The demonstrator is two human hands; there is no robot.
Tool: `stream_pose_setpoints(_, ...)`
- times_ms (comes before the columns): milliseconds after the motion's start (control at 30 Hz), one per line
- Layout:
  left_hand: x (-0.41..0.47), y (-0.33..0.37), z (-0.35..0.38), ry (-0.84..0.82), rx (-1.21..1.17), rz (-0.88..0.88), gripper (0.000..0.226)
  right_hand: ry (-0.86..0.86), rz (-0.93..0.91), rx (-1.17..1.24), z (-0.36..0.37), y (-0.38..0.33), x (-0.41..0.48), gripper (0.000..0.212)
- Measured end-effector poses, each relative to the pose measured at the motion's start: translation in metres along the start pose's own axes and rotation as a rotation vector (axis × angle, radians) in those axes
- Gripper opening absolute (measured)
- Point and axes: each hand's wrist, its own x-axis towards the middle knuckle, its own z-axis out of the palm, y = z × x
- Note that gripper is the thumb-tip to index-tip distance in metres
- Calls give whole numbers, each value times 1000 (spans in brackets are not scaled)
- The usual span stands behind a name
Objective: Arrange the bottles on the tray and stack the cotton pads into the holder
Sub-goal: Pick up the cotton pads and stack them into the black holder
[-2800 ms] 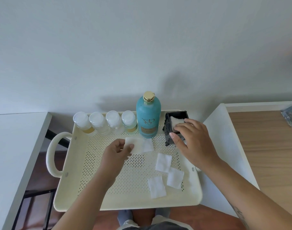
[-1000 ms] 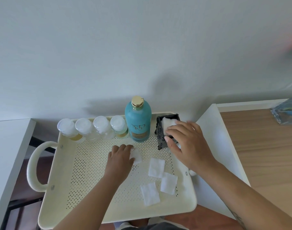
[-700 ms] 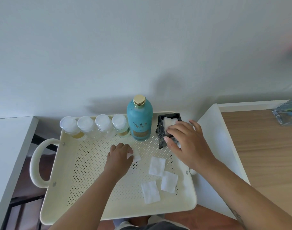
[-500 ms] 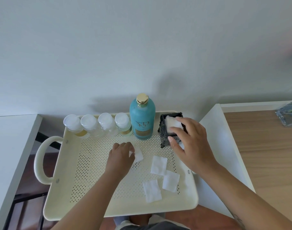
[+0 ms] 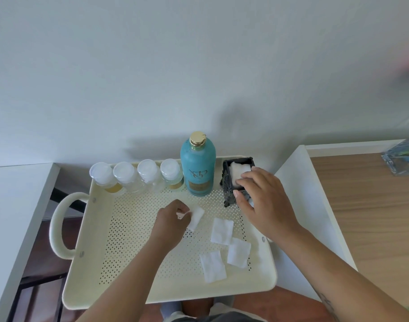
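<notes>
A cream perforated tray (image 5: 134,231) carries several small clear bottles (image 5: 127,177) with white caps in a row along its back edge. A tall teal bottle (image 5: 197,166) with a gold cap stands beside them. At the back right is a black square holder (image 5: 229,182) with white pads (image 5: 239,169) inside. My right hand (image 5: 261,201) grips the holder, fingers on its rim and on the top pad. My left hand (image 5: 173,224) pinches a cotton pad (image 5: 196,217) lifted at an angle off the tray. Three loose pads (image 5: 222,231) lie on the tray's front right.
The tray bridges a gap between a white surface (image 5: 15,201) on the left and a white-edged wooden table (image 5: 361,205) on the right. A clear glass object (image 5: 401,159) stands at the table's far right. The wall is close behind the tray.
My left hand put down its earlier pad, pressed on the tray, and now lifts a pad by its edge. My right hand stayed on the holder throughout.
</notes>
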Motion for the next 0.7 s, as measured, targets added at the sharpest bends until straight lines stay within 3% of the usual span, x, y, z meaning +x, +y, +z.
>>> stream_pose_setpoints(133,-22,31,-2,-8,-419,-140,8,7,-16,-14,0,0,-1,26)
stream_pose_setpoints(267,-37,65,-10,-90,-788,-107,12,82,15,46,-9,-10,-3,24)
stream_pose_setpoints(333,-39,79,-16,-159,-919,-75,21,128,84,151,-18,-20,-7,28)
stream_pose_setpoints(400,-41,89,-20,-233,-1003,-56,28,69,209,369,-27,-33,-10,37)
stream_pose_setpoints(467,-42,95,-20,-263,-1019,-44,34,-55,400,689,-35,-43,-9,45)
stream_pose_setpoints(533,-43,98,-19,-267,-995,-35,33,-107,561,924,-39,-45,-6,34)
stream_pose_setpoints(600,-43,97,-17,-278,-961,-18,26,-142,612,996,-41,-42,-1,10)
stream_pose_setpoints(700,-43,89,-12,-197,-751,36,12,-162,584,947,-42,-32,7,7)
